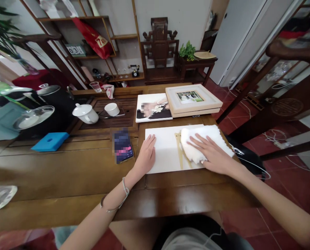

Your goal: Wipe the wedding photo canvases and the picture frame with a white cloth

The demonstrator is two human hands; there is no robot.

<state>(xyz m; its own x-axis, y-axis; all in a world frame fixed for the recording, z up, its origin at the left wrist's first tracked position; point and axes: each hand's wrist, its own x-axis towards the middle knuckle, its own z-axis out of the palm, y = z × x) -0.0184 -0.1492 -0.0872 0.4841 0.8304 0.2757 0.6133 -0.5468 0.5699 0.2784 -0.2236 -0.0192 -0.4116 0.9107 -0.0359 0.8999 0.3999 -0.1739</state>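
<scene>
A white flat panel (165,147) lies face down on the wooden table (66,173), a tan stand strip (180,152) on its back. My left hand (145,155) lies flat and open on the panel's left edge, holding it down. A folded white cloth (196,142) rests on the panel's right half, and my right hand (210,152) presses on it with fingers spread. A phone (123,146) lies just left of my left hand.
Behind the panel sit a photo canvas (152,108) and stacked white frames (193,99). A tea tray with a white teapot (85,113) and cup (112,109) stands to the left, beside a blue box (50,141). Cables (251,163) hang off the table's right edge.
</scene>
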